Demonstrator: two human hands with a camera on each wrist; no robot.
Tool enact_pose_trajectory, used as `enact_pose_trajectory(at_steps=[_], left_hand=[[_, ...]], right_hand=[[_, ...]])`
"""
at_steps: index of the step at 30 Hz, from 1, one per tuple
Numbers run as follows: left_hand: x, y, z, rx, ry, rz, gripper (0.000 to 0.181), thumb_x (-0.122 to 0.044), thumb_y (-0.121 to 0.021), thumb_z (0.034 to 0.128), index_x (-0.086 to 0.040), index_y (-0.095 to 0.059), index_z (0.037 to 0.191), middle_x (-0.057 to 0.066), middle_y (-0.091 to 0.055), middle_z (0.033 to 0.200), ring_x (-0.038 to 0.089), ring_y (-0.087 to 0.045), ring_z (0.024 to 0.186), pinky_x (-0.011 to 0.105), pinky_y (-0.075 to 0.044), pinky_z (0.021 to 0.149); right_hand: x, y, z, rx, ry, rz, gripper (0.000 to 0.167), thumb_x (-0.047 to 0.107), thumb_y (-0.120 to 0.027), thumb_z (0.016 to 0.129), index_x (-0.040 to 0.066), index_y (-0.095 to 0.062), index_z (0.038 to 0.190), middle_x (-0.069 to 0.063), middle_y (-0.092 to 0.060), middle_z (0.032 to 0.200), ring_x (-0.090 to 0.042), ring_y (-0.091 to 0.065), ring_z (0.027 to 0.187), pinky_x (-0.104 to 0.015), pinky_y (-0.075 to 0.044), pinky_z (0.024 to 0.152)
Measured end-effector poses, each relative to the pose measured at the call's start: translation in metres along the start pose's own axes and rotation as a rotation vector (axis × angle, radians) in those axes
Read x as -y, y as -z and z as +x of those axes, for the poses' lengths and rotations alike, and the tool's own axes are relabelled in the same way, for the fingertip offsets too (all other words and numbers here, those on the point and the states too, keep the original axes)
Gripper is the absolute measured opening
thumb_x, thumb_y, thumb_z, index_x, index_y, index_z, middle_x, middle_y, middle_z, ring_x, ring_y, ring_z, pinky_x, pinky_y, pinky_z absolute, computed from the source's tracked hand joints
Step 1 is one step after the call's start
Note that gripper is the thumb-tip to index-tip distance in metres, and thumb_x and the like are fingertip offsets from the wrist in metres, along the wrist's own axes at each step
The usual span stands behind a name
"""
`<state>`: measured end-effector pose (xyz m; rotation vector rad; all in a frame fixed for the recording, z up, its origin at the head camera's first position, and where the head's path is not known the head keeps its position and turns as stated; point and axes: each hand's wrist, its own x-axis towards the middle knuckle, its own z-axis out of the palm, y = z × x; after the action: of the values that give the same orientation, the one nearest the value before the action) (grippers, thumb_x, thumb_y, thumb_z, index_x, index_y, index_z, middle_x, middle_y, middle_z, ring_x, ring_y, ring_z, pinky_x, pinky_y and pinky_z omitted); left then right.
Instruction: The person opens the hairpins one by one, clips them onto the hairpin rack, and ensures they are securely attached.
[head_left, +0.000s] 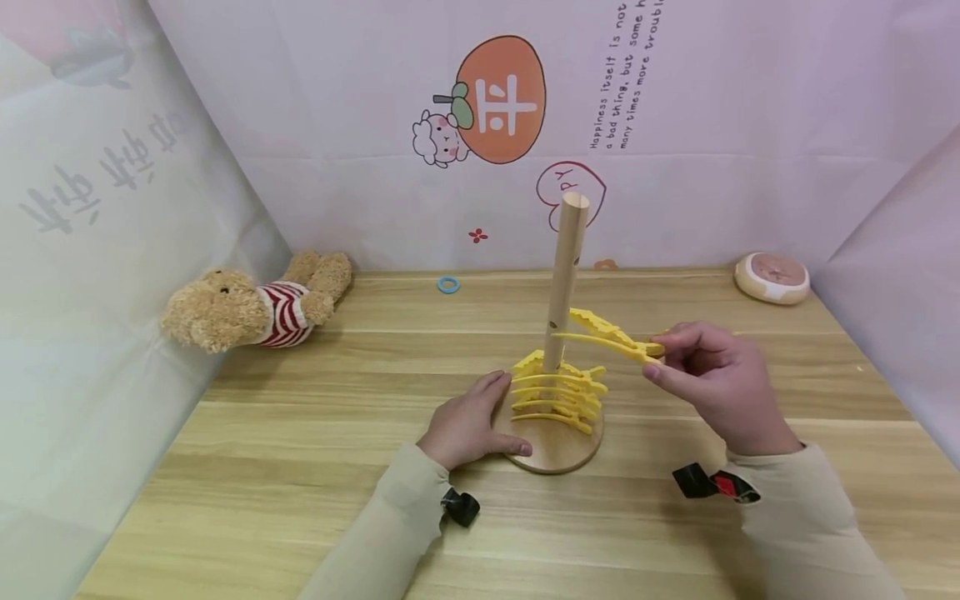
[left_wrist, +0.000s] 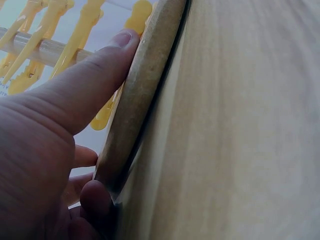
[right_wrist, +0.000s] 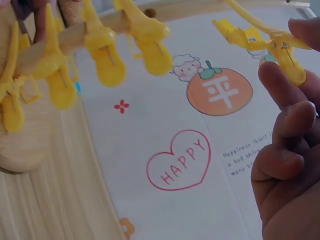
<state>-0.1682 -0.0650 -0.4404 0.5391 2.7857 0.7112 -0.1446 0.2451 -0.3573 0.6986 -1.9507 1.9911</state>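
Observation:
A wooden stand has an upright post [head_left: 565, 275] on a round base [head_left: 551, 454]. Several yellow alligator hair clips [head_left: 558, 392] are clamped one above another on its lower part. My left hand [head_left: 468, 425] holds the base at its left edge; the thumb lies on top and the other fingers are at the rim [left_wrist: 145, 75]. To the right of the post, my right hand [head_left: 712, 371] pinches the tail end of another yellow hair clip [head_left: 611, 337] between thumb and fingers. This clip's jaws are spread, and one prong's tip crosses in front of the post, above the clamped clips.
A teddy bear [head_left: 258, 308] in a striped top lies at the back left of the wooden table [head_left: 300, 467]. Near the back edge are a small blue ring [head_left: 448, 285] and a round pink-and-white object [head_left: 772, 277]. Printed cloth [head_left: 337, 108] hangs behind.

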Motion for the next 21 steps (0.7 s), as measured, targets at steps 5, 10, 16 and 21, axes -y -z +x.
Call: enact_pose_trajectory(at_steps=[5,10,16,21], left_hand=[[-0.001,0.001,0.0,0.002,0.004,-0.004,0.114,-0.068,-0.08,0.0691,-0.019,-0.032,0.159,0.001,-0.03,0.163,0.032,-0.045,0.139,0.055,-0.044,0.103],[-0.003,0.002,-0.001,0.008,0.009,-0.004,0.113,-0.067,-0.081,0.0698,-0.02,-0.031,0.159,0.0,-0.03,0.163,0.032,-0.045,0.139,0.055,-0.043,0.103],[-0.004,0.002,-0.001,0.013,0.007,0.003,0.111,-0.067,-0.08,0.0705,-0.02,-0.032,0.159,0.0,-0.029,0.164,0.032,-0.045,0.139,0.054,-0.044,0.104],[-0.002,0.001,0.0,0.012,0.008,0.01,0.111,-0.068,-0.08,0.0704,-0.02,-0.033,0.159,0.0,-0.029,0.164,0.033,-0.047,0.137,0.054,-0.044,0.102]], right_hand=[[-0.006,-0.009,0.0,0.034,0.013,-0.089,0.027,-0.022,-0.072,0.077,-0.008,-0.069,0.101,-0.01,-0.066,0.088,-0.012,-0.048,0.061,-0.025,-0.039,0.046],[-0.009,-0.015,0.0,0.047,0.003,-0.205,0.026,-0.018,-0.075,0.078,-0.004,-0.071,0.1,-0.007,-0.065,0.085,-0.012,-0.047,0.058,-0.028,-0.037,0.044],[-0.01,-0.02,0.0,0.047,-0.013,-0.311,0.026,-0.013,-0.077,0.08,0.0,-0.073,0.101,-0.002,-0.065,0.085,-0.013,-0.047,0.059,-0.028,-0.039,0.045],[-0.012,-0.023,0.0,0.058,-0.013,-0.361,0.026,-0.009,-0.079,0.08,0.005,-0.074,0.101,0.0,-0.065,0.082,-0.012,-0.047,0.059,-0.028,-0.039,0.046]])
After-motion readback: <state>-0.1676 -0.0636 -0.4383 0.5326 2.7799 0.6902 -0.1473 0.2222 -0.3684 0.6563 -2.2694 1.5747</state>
